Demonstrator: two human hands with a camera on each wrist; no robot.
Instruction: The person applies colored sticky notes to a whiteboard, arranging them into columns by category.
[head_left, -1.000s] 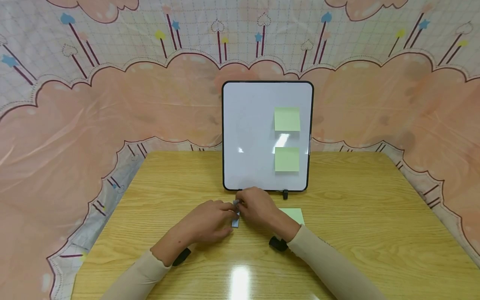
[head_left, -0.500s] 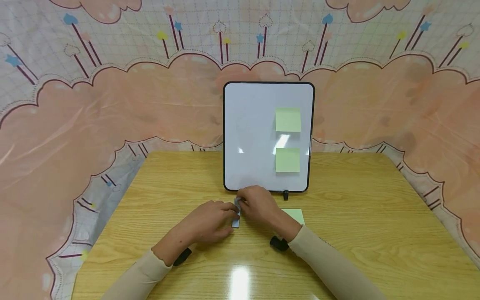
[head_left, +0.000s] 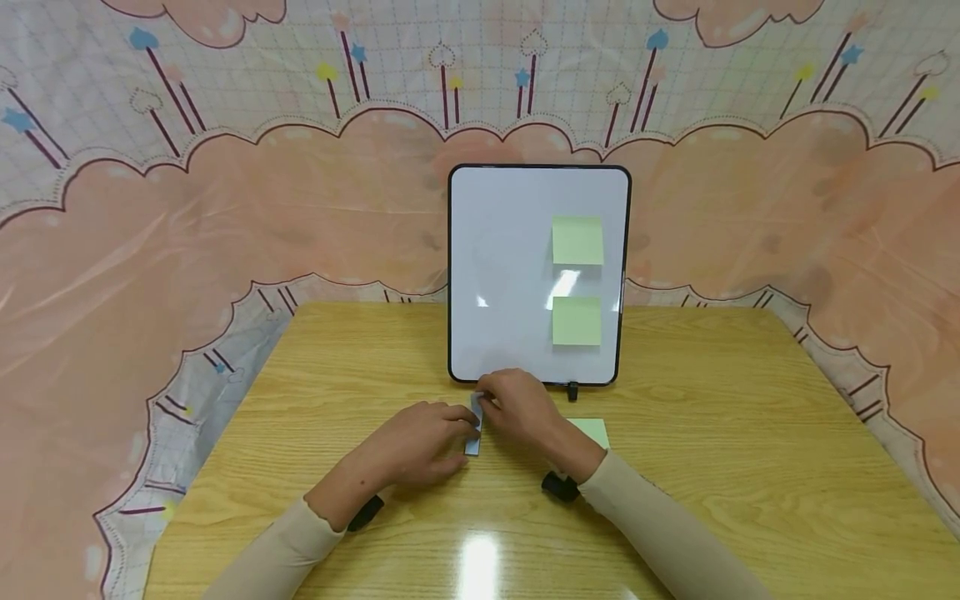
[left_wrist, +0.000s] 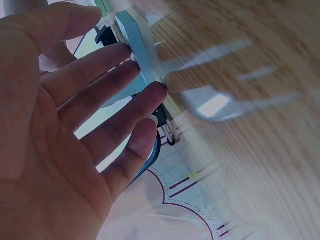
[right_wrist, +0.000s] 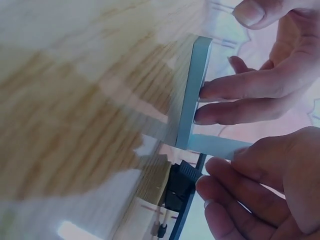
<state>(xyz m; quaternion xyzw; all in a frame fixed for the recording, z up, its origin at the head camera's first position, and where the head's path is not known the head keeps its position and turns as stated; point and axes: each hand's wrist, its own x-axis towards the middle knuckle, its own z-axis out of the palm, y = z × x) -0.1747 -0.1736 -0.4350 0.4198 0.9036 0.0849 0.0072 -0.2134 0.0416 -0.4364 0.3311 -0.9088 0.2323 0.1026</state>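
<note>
A narrow, light-blue pad of sticky strips point(head_left: 472, 447) lies on the table just in front of the whiteboard. My left hand point(head_left: 423, 437) reaches in from the left, its fingertips resting on the pad point(right_wrist: 194, 90), as the right wrist view shows. At the pad's far end one blue strip point(right_wrist: 217, 146) is lifted and stands away from the rest. My right hand point(head_left: 517, 404) pinches the free end of that strip between thumb and fingers. In the left wrist view the left fingers are spread and nearly straight along the pad point(left_wrist: 134, 37).
A black-framed whiteboard point(head_left: 502, 250) stands upright behind the hands, with an upper green sticky note point(head_left: 577, 241) and a lower green sticky note point(head_left: 576, 322) on its right side. Black feet point(head_left: 572, 391) hold its lower edge. Another green note point(head_left: 592, 430) lies partly under the right forearm.
The right hand has shifted slightly away toward the whiteboard, and the blue strip it pinches has gone from curled over to more drawn out. The left hand stays on the pad.
</note>
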